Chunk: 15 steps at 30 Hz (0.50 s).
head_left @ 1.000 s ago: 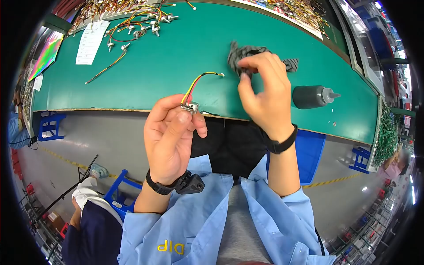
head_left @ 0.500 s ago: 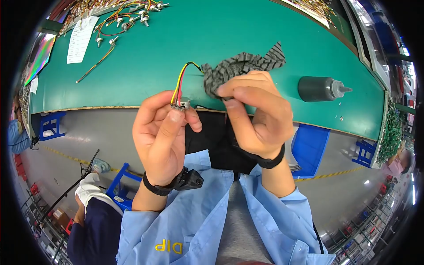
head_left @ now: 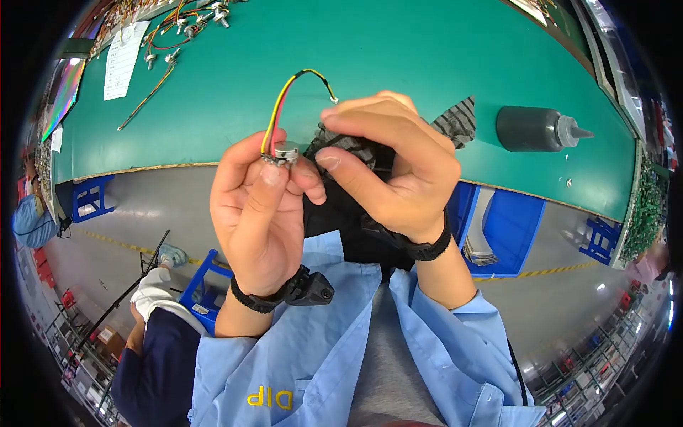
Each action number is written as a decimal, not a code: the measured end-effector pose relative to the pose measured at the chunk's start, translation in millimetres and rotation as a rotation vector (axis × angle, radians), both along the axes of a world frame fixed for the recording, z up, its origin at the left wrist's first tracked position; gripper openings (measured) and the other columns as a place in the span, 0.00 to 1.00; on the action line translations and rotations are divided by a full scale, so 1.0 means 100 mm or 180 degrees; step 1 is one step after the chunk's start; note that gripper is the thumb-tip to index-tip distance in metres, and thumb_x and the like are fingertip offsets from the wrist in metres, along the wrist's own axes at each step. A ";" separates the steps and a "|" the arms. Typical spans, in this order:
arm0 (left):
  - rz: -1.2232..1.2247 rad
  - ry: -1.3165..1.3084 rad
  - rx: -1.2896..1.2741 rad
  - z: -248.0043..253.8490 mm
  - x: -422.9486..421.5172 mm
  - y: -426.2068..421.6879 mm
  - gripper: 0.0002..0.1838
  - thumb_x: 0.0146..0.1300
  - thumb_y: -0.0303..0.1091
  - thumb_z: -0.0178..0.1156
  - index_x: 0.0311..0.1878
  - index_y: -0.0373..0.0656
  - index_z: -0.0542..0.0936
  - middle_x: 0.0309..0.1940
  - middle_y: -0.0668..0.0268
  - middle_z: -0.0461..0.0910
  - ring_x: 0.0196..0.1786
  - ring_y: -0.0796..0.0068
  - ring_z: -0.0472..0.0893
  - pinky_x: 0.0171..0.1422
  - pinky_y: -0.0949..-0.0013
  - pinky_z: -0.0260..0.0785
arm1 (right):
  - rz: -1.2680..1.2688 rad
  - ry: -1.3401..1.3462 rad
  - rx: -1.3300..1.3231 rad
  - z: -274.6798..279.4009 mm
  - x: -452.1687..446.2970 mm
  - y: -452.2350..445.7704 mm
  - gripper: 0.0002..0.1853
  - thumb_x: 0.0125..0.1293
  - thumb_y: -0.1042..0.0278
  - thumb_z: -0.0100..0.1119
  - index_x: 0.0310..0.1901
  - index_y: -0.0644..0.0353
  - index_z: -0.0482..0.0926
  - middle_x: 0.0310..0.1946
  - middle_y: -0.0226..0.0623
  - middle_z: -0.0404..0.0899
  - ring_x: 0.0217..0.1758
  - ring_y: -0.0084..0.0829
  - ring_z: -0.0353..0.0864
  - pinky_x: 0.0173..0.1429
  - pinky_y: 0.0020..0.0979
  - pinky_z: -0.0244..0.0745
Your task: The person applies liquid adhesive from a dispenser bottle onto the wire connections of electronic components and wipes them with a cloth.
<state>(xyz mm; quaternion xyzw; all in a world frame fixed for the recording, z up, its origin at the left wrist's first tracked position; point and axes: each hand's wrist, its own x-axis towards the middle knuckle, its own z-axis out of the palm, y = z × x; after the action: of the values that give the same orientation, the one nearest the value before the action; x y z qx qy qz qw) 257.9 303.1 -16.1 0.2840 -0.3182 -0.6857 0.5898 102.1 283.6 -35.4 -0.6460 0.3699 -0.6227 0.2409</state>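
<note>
Wired component (head_left: 286, 152) | silver, arching yellow-and-red leads (head_left: 286, 88) | left grip (head_left: 260, 213) pinches it | right grip (head_left: 402, 171) holds cloth (head_left: 350, 148)

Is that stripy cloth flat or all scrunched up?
Scrunched up. The striped cloth is bunched in the right hand: folds show in its grip, and a pointed end sticks out behind. The hand hides the rest.

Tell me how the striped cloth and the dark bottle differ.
The striped cloth is crumpled, while the dark bottle keeps a smooth, rounded shape. The cloth is patterned; the bottle's body is plain, with a paler nozzle. The cloth is bunched in the right hand, while the bottle lies on its side on the green table, untouched. Both look grey.
</note>
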 end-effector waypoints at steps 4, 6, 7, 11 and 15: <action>0.0045 -0.0010 -0.0034 0.00 0.00 0.00 0.15 0.70 0.27 0.52 0.57 0.30 0.71 0.35 0.56 0.80 0.34 0.69 0.78 0.37 0.69 0.71 | 0.0024 -0.0337 0.0271 -0.06 0.01 0.02 0.12 0.50 0.86 0.67 0.38 0.69 0.80 0.36 0.46 0.83 0.38 0.31 0.80 0.40 0.27 0.74; 0.0006 -0.0078 0.0020 0.03 0.01 0.00 0.15 0.69 0.26 0.52 0.56 0.29 0.71 0.35 0.55 0.80 0.33 0.69 0.78 0.37 0.69 0.71 | 0.0294 -0.0401 0.0324 0.01 -0.04 0.02 0.11 0.52 0.85 0.66 0.38 0.69 0.80 0.36 0.44 0.83 0.37 0.30 0.79 0.40 0.27 0.73; -0.0015 -0.0107 0.0052 0.04 0.01 0.01 0.15 0.69 0.25 0.52 0.56 0.29 0.72 0.36 0.55 0.80 0.33 0.69 0.78 0.36 0.69 0.71 | 0.0426 -0.0429 0.0355 0.05 -0.05 0.02 0.10 0.54 0.84 0.66 0.39 0.70 0.80 0.36 0.43 0.82 0.37 0.29 0.79 0.39 0.26 0.72; 0.0004 -0.0288 0.0099 0.08 -0.01 0.02 0.15 0.68 0.24 0.53 0.56 0.28 0.72 0.36 0.54 0.81 0.33 0.70 0.79 0.35 0.69 0.72 | 0.0608 -0.0479 0.0652 0.22 -0.09 0.02 0.07 0.58 0.82 0.63 0.39 0.70 0.79 0.34 0.41 0.82 0.35 0.26 0.77 0.38 0.24 0.70; -0.0109 -0.0223 0.0109 0.07 -0.02 0.04 0.15 0.67 0.23 0.53 0.56 0.28 0.72 0.37 0.54 0.81 0.34 0.70 0.80 0.36 0.70 0.73 | 0.0613 -0.0386 0.0821 0.30 -0.11 0.03 0.06 0.60 0.81 0.62 0.39 0.70 0.79 0.32 0.39 0.81 0.34 0.24 0.76 0.38 0.23 0.69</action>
<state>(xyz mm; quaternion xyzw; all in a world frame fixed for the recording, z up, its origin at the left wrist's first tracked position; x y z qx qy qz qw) 255.6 306.8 -8.6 0.3125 -0.3318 -0.6907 0.5615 90.9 286.3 -5.7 -0.6035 0.3679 -0.5820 0.4022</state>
